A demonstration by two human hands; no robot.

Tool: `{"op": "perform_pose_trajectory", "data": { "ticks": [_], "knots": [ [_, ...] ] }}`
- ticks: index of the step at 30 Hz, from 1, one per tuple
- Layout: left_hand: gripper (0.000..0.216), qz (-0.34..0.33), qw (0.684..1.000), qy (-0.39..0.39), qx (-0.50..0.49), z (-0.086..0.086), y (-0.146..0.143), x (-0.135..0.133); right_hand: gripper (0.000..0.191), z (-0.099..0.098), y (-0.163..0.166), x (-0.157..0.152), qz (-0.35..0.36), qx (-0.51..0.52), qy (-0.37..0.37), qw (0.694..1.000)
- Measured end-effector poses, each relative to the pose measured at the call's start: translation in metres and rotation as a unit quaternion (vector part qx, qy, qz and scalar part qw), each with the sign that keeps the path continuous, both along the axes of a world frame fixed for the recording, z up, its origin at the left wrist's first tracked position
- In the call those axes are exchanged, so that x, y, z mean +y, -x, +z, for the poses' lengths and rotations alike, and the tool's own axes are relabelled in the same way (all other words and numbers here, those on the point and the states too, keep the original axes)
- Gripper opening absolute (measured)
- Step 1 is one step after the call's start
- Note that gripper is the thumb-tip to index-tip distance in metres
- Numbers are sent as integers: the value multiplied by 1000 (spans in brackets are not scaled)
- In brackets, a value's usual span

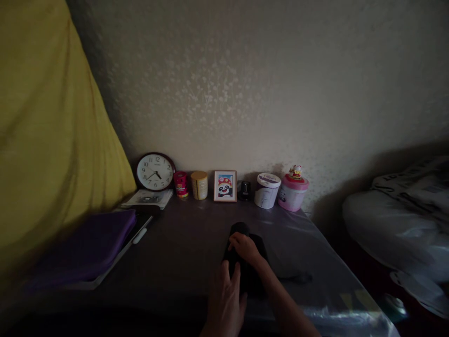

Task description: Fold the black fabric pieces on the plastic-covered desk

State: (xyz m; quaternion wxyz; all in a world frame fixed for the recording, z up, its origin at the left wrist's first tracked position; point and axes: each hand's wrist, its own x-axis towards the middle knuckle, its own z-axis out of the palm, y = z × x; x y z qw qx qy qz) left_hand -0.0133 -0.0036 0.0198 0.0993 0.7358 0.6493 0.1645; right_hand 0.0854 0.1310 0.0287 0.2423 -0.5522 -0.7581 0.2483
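Left hand (226, 299) lies flat, fingers spread, pinning the near end of the black cloth (253, 281) to the table (182, 252). Right hand (245, 248), just ahead, curls over the far end; grip cannot be confirmed.

The dark thing (249, 281) under both hands is too dim to identify. The right hand (245, 248) covers its middle, fingertips hidden. The bottom edge cuts the left hand (226, 299) at the wrist. Beyond the hands, the label on the white tub (266, 192) is too small to read.
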Motion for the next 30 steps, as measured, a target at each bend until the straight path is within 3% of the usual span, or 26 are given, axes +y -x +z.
{"op": "perform_pose_trajectory", "data": {
  "ticks": [4,9,13,17,20,26,30],
  "knots": [
    [60,-55,995,-74,-25,-13,-6,9,21,0,1,1,13,-8,-6,1000],
    [69,-61,995,-76,-11,-39,-6,14,22,0,-2,-11,42,23,-27,998],
    [67,-69,993,-91,4,-55,-6,14,23,0,-14,-43,87,101,-109,985],
    [67,-74,995,-73,5,-58,-6,16,26,-8,-28,-57,120,81,-185,972],
    [69,-75,997,-33,5,-52,-7,17,28,-20,-34,-40,131,34,-211,968],
    [77,-38,997,66,8,-38,-9,17,32,-41,-33,33,105,-26,-229,967],
    [86,-21,994,106,34,-29,-11,16,30,-38,-36,65,19,-52,-221,974]
  ]
}}
